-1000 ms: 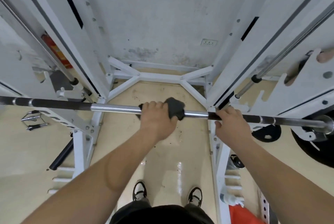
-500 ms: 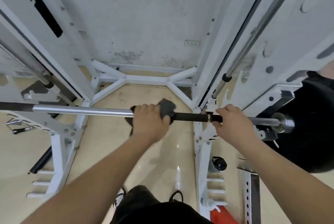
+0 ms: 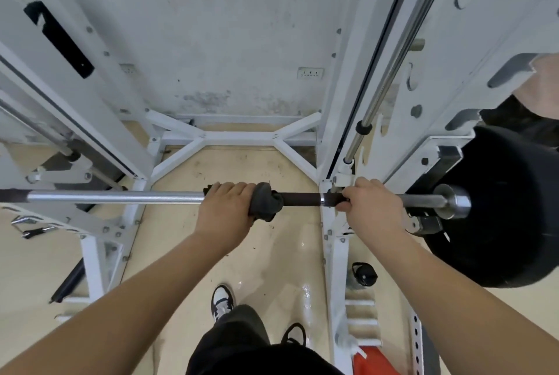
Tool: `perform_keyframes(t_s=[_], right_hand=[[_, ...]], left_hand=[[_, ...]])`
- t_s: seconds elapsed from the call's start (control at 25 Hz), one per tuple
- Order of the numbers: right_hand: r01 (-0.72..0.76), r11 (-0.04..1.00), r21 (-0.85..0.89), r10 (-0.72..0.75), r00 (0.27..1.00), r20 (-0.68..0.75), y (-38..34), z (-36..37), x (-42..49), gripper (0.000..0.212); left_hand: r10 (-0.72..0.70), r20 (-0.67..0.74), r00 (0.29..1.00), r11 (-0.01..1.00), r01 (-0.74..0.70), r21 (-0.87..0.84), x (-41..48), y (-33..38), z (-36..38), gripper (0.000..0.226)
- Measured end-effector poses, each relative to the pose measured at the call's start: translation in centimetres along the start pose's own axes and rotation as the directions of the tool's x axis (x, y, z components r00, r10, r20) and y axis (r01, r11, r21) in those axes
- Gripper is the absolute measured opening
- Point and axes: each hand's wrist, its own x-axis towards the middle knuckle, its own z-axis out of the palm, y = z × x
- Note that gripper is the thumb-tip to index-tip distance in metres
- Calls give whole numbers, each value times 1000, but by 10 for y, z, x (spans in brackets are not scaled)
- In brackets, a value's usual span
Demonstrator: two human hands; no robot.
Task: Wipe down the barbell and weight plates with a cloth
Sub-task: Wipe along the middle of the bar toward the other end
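Barbell (image 3: 115, 196) lies across the white rack (image 3: 332, 241), with a black weight plate (image 3: 508, 208) on its right end and a bottle (image 3: 364, 274) on the floor below. Left grip (image 3: 225, 211) curls round the dark cloth (image 3: 266, 203) wrapped on the bar mid-shaft. Right grip (image 3: 370, 208) clasps the bare bar by the upright. Since half a second ago, neither has moved noticeably along the bar.

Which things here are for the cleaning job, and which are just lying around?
For the job: barbell; dark cloth, held round the bar by the left hand; right hand, gripping the bar; black weight plate.
Just lying about: black-capped bottle on the floor; red thing by the rack; wall socket.
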Motion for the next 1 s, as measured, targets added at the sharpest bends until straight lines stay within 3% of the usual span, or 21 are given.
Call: perform_keyframes(t_s=[0.08, 0.32, 0.48, 0.6, 0.68, 0.76, 0.88, 1.0], right_hand=[[-10, 1000, 6, 10, 1000, -5, 0, 1, 1, 25], [-28, 999, 18, 27, 999, 31, -2, -4, 4, 21], [-31, 999, 26, 30, 999, 27, -4, -3, 4, 20], [-29, 999, 30, 28, 999, 27, -3, -5, 4, 19], [-29, 999, 18, 28, 999, 40, -4, -8, 4, 16], [-35, 999, -21, 36, 999, 39, -5, -10, 4, 13], [-36, 999, -3, 36, 998, 58, -7, -9, 4, 14], [-33, 999, 37, 31, 998, 62, -5, -6, 7, 19]], left_hand=[[27, -14, 1000, 999, -27, 30, 14, 24, 2, 41], [236, -31, 971, 963, -238, -131, 18, 53, -8, 57], [50, 0, 999, 989, -49, -140, -9, -20, -14, 41], [-172, -47, 984, 983, 168, -80, 1, 12, -12, 21], [-124, -47, 991, 986, 117, -121, 12, 68, -3, 29], [36, -87, 996, 981, -52, -187, 16, 105, 7, 44], [225, -95, 970, 950, -240, -200, 14, 81, -2, 59], [111, -6, 994, 979, -111, -169, -4, 24, -18, 50]])
